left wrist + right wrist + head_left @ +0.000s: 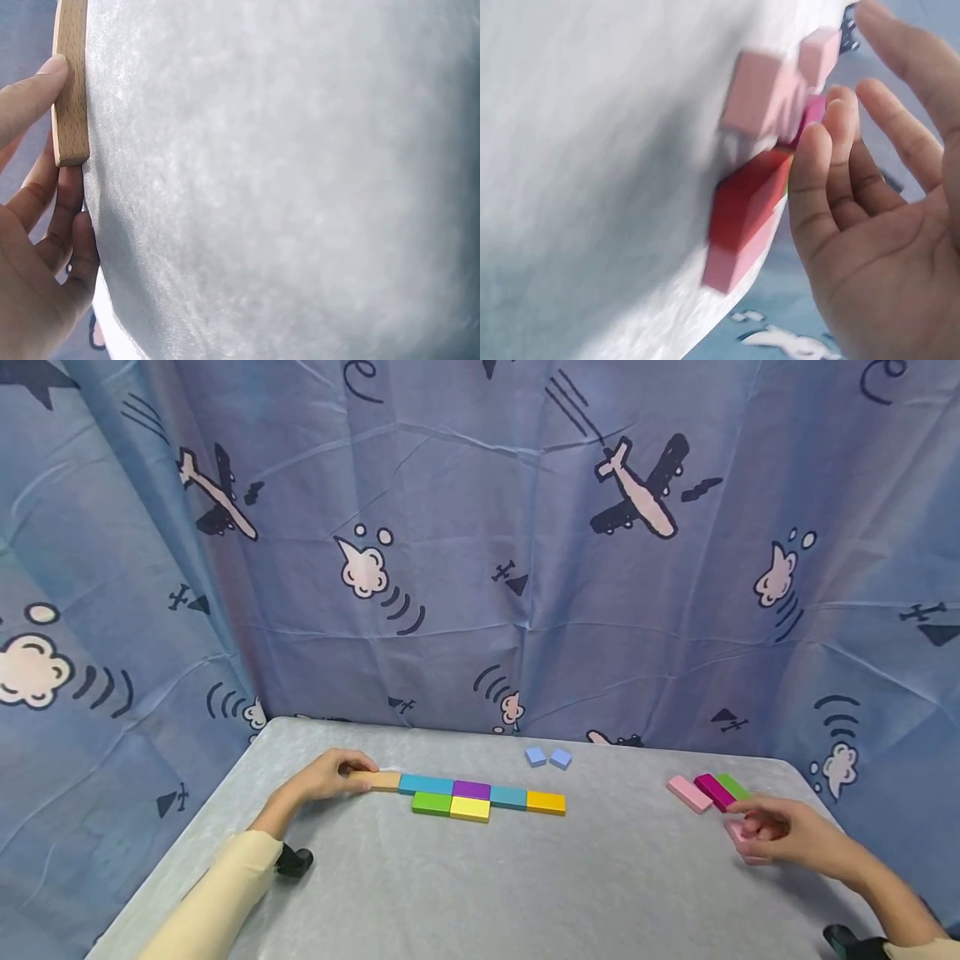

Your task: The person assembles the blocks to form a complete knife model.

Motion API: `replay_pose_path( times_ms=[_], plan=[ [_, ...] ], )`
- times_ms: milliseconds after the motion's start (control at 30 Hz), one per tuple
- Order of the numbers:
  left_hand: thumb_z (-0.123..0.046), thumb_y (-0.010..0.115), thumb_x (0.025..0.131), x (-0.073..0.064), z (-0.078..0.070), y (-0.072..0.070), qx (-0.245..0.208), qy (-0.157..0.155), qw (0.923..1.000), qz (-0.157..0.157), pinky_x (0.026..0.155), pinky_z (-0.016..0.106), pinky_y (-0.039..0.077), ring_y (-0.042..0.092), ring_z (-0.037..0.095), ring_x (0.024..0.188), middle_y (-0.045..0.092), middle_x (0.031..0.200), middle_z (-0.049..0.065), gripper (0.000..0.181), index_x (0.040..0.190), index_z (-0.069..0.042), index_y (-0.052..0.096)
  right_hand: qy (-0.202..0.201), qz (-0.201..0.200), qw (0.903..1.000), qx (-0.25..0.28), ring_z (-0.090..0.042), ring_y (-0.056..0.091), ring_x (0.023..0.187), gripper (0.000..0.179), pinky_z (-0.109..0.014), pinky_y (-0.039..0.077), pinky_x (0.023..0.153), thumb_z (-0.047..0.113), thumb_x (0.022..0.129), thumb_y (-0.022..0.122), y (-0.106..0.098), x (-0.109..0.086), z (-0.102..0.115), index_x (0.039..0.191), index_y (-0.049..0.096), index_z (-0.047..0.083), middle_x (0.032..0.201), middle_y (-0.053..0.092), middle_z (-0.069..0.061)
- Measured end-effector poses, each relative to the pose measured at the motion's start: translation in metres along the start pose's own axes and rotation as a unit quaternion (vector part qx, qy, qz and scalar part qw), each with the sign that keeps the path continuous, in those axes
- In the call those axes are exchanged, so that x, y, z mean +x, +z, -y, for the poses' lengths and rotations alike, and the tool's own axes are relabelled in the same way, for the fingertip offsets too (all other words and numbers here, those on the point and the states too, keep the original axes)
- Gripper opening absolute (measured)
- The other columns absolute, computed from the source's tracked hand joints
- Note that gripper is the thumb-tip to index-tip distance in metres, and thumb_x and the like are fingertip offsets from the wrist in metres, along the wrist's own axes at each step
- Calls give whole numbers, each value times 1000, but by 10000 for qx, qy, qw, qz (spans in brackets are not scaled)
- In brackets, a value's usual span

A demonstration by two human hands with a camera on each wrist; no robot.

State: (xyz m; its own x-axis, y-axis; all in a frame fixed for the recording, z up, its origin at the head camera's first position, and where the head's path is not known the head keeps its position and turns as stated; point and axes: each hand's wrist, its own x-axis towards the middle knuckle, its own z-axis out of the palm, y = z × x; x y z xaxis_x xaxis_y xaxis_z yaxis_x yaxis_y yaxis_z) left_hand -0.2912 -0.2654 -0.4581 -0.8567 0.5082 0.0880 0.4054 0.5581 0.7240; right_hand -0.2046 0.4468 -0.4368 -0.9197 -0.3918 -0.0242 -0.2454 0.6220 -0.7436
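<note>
Seven flat, multicoloured rectangular blocks (471,790) already lay joined in two rows, the left hand (330,774) pinching the tan wooden bar (385,781) at the left end. The right hand (806,835), fingers loosely parted and apparently holding nothing, hovered by a pale pink rectangular block (738,837); that, other loose bars (689,794) and two small light-blue blocks (536,757) remained unjoined.

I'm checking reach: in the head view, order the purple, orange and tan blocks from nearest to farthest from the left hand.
1. Tan block: row's left end, held by the left hand.
2. Purple block: middle of that row.
3. Orange block: row's right end.
</note>
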Motion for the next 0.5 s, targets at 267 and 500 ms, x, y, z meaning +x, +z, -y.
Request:
replay_pose_path(
  times_ms=[267, 500],
  plan=[
    [-3, 77, 90, 1, 1, -1, -57, -89, 9999, 34, 81, 34, 47, 61, 20, 91, 72, 102, 8, 21, 110, 1, 73, -26, 420, 9989, 199, -14, 53, 69, 53, -28, 43, 56, 4, 86, 81, -9, -5, -23, 128, 54, -14, 81, 56, -5],
    [-2, 78, 89, 2, 1, -1, -105, -160, 9998, -15, 80, 35, 47, 61, 22, 91, 72, 101, 9, 21, 110, 2, 73, 162, 684, 9973, 215, -13, 53, 66, 57, -28, 42, 54, 6, 87, 81, -13, -2, -29, 130, 52, -16, 77, 55, 0]
  ],
)
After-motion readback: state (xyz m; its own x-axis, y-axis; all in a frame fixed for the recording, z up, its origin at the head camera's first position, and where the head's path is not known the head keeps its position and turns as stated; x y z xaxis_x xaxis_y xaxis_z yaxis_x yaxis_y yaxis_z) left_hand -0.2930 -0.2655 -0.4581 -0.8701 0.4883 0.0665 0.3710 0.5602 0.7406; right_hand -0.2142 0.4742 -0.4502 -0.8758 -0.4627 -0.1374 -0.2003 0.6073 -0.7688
